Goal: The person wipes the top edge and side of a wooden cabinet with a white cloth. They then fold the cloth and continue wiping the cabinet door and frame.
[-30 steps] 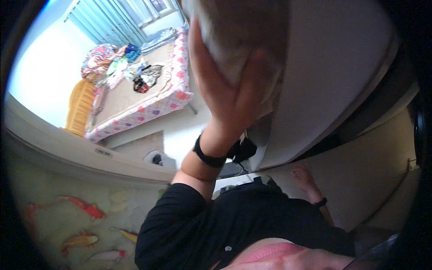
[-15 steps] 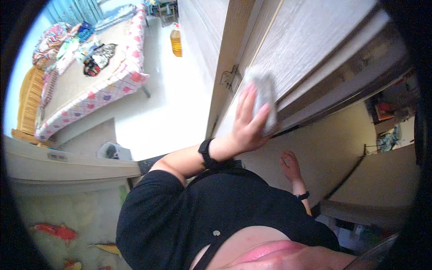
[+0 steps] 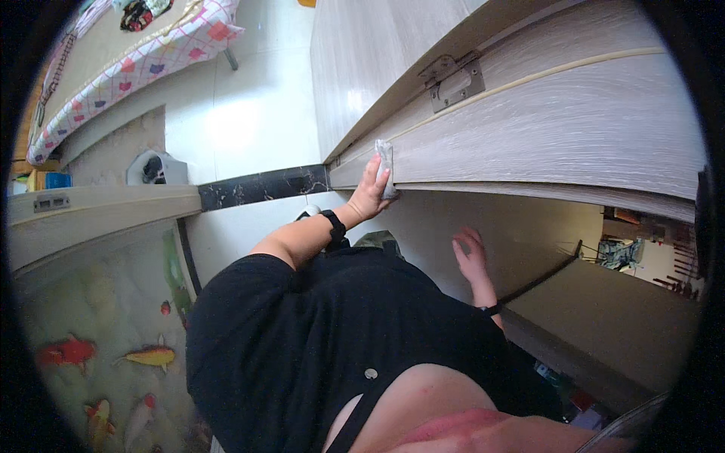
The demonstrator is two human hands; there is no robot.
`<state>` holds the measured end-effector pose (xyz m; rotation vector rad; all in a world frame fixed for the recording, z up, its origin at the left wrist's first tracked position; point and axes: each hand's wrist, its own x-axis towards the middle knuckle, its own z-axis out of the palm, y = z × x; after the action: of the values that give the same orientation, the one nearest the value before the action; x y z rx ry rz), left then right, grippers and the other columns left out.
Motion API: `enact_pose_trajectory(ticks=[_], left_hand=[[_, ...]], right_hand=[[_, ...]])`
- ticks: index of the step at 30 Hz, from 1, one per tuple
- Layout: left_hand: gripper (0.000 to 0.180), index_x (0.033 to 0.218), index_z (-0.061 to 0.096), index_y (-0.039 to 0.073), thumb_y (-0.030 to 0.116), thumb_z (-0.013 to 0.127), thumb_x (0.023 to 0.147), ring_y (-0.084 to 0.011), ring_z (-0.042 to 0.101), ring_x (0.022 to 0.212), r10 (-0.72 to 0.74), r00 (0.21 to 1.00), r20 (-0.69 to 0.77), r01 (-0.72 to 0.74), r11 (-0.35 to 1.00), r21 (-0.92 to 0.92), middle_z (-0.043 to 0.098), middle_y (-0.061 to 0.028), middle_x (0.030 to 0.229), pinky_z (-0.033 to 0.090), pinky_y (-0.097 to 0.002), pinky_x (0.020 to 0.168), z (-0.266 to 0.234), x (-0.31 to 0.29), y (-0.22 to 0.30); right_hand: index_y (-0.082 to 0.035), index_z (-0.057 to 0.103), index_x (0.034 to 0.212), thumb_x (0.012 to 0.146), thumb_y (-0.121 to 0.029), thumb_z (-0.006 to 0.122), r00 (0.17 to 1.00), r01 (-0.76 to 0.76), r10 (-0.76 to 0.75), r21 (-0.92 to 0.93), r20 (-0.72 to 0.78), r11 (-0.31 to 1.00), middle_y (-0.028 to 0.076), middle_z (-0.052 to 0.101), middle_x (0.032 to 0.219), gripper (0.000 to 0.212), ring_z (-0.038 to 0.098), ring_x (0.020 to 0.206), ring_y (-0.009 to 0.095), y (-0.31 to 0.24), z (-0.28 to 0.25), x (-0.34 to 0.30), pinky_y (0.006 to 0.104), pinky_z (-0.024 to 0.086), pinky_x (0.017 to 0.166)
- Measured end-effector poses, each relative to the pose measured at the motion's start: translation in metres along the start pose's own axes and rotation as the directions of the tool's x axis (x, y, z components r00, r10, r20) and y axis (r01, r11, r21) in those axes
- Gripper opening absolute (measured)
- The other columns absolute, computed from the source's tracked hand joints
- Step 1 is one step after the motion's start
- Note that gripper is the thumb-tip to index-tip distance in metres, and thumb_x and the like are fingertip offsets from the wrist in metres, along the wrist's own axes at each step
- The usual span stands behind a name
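My left hand [image 3: 368, 198] is pressing a folded grey-white cloth [image 3: 384, 170] against the light wood-grain door frame [image 3: 529, 124], low along its edge. Its fingers lie round the cloth, which covers part of the frame. A metal hinge [image 3: 457, 81] is set in the frame beyond the cloth, joining the wood-grain door [image 3: 385, 60]. My right hand [image 3: 471, 253] hangs at my right side, near the beige wall; its fingers are loosely bent and apart, with nothing in them.
At the far left stands a bed [image 3: 151, 72] with a patterned cover. A dark stone threshold strip [image 3: 264, 189] crosses the floor. A small white bin [image 3: 175, 171] sits beyond the left door frame [image 3: 113, 211]. A panel with koi pictures [image 3: 83, 302] fills the lower left.
My left hand with the cloth has moved down and closer along the frame. My view has turned, so the hinge shows fully and the bed has slid toward the upper left.
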<state>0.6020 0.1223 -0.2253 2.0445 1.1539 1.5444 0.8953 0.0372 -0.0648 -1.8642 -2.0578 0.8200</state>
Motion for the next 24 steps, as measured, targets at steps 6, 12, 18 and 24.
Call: enact_pose_trajectory(ticks=[6,12,18,24], left_hand=[[0.078,0.136,0.04,0.011,0.028,0.076,0.068,-0.0472,0.028,0.132,0.014,0.987,-0.158,-0.033,0.993,-0.116,0.026,-0.0304,0.143,0.026,-0.0553,0.106,-0.032,0.075,0.066],[0.047,0.123,0.055,0.029,0.023,0.066,0.078,-0.0331,0.045,0.123,0.124,0.883,-0.452,-0.197,0.973,-0.118,0.046,-0.0114,0.137,0.039,-0.0466,0.097,-0.059,0.169,0.155],[0.038,0.12,0.056,0.032,0.021,0.058,0.084,-0.029,0.047,0.122,0.236,0.85,-0.471,-0.326,0.938,-0.118,0.049,-0.01,0.134,0.039,-0.0433,0.098,-0.048,0.164,0.129],[0.033,0.118,0.057,0.031,0.022,0.055,0.085,-0.0294,0.051,0.119,0.259,0.835,-0.486,-0.342,0.936,-0.089,0.054,-0.0119,0.13,0.039,-0.0415,0.097,-0.041,0.152,0.116]], right_hand=[[-0.006,0.047,0.129,0.093,-0.033,0.053,0.993,0.11,-0.079,0.462,-0.086,0.88,0.013,0.044,0.135,0.046,0.046,0.119,0.025,0.031,0.011,0.004,0.0398,0.037,0.099],[-0.003,0.028,0.143,0.1,-0.022,0.035,0.943,-0.109,0.325,0.854,-0.073,0.508,0.012,0.028,0.146,0.047,0.025,0.135,0.025,0.049,0.04,0.022,0.034,0.022,0.113],[-0.003,0.023,0.144,0.098,-0.016,0.037,0.973,-0.206,0.229,0.475,0.01,0.855,0.01,0.029,0.146,0.05,0.027,0.134,0.023,0.149,0.045,-0.034,0.0359,0.023,0.111],[-0.003,0.024,0.143,0.099,-0.022,0.035,0.956,0.144,-0.221,-0.354,-0.19,0.924,0.01,0.032,0.144,0.05,0.03,0.132,0.023,0.074,0.067,-0.012,0.0366,0.023,0.109]])
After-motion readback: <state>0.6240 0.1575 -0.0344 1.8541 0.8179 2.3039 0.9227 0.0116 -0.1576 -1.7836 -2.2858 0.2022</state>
